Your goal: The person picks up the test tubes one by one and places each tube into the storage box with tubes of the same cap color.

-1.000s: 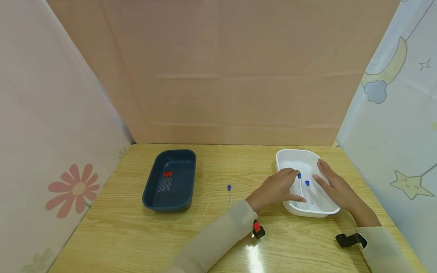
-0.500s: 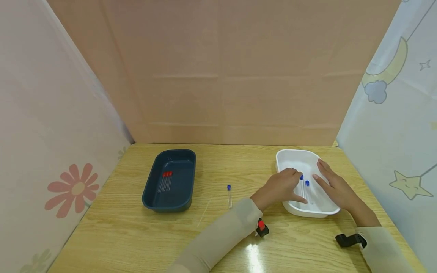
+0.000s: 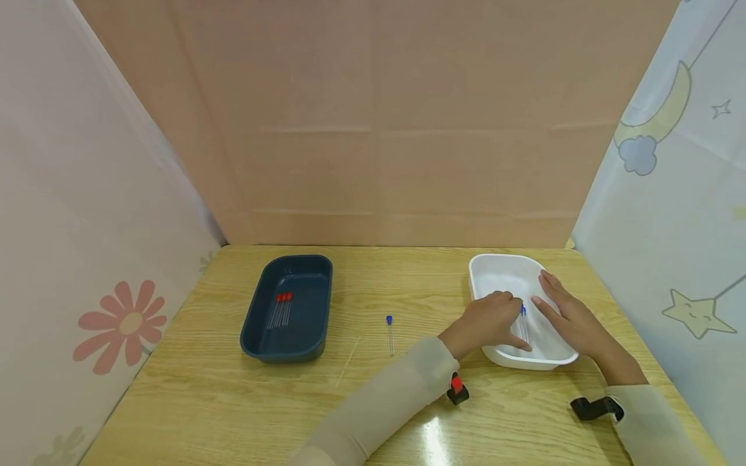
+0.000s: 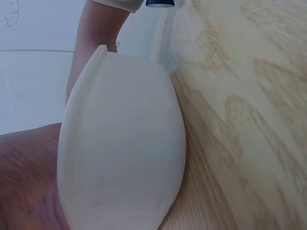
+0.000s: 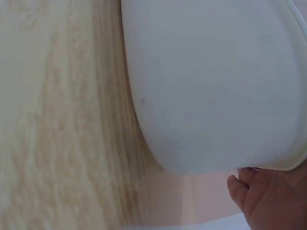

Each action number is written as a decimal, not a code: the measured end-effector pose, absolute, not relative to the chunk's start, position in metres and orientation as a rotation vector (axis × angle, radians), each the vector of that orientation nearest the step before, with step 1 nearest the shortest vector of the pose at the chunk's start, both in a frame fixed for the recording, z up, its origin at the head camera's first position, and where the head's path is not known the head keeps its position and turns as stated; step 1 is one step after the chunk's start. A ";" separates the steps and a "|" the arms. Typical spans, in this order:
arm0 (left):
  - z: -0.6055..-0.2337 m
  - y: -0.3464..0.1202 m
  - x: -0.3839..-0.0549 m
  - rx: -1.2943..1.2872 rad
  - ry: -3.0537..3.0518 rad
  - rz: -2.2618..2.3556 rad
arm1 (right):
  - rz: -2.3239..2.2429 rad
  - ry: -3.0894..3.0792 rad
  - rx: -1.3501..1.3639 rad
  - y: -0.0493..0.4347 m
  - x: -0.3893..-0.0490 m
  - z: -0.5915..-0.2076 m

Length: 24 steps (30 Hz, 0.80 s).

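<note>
My left hand (image 3: 492, 318) reaches over the near left rim of the white tray (image 3: 504, 265), thumb and fingers spread along two blue-capped test tubes (image 3: 524, 329) lying side by side inside. Fingers sit near the caps, and the thumb near the lower ends; the hand partly covers both. On the opposite side, my right hand (image 3: 568, 320) rests over the tray's right rim with fingers extended, holding no tube. Both wrist views are mostly filled by the tray's outer wall (image 4: 124, 134), with part of a hand (image 5: 276, 199) at the rim in the right one.
A dark blue tray (image 3: 309, 323) at the left holds several red-capped tubes (image 3: 280, 312). Between the trays, one blue-capped tube (image 3: 390, 335) lies on the wooden table (image 3: 233, 414). Fabric panels enclose the table at the back and sides.
My left hand has moved slightly right and toward me, carrying one blue-capped test tube across the tray floor until it lies beside the other. My right hand stays at the rim.
</note>
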<state>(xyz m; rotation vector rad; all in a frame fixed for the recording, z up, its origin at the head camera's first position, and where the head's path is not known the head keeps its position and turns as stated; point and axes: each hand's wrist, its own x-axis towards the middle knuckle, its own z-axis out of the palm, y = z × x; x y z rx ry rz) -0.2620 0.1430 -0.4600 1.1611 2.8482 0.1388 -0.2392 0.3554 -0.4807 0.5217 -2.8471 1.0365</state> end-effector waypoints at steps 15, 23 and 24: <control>-0.467 0.154 -0.264 1.127 2.862 0.026 | 1.035 -2.840 0.520 0.355 -0.239 -0.481; -0.469 0.160 -0.265 1.075 2.849 -0.017 | 1.015 -2.852 0.506 0.356 -0.239 -0.482; -0.469 0.160 -0.265 1.073 2.848 -0.019 | 1.014 -2.853 0.499 0.356 -0.239 -0.482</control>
